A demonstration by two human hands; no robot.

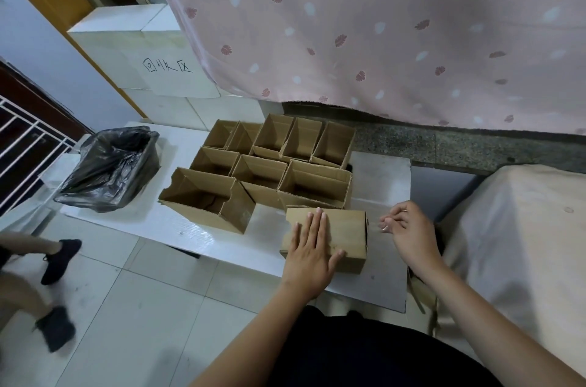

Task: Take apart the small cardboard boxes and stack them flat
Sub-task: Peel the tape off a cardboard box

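A small cardboard box (347, 229) lies on its side at the near right of the white table (380, 171). My left hand (312, 255) presses flat on top of it with straight fingers. Just right of the box's open end, my right hand (409, 228) pinches a thin strip of clear tape (375, 225) that stretches to the box. Behind stand several open-topped boxes in rows, the nearest a larger box (206, 196) at the left and another box (315, 185) just behind the one I hold.
A bin lined with a black bag (111, 164) stands on the table's left end. White foam blocks (133, 47) with writing rise behind. A pink curtain (380, 22) hangs at the back. A cloth-covered surface (523, 228) is at the right. Another person's feet (60, 260) are on the tiled floor, left.
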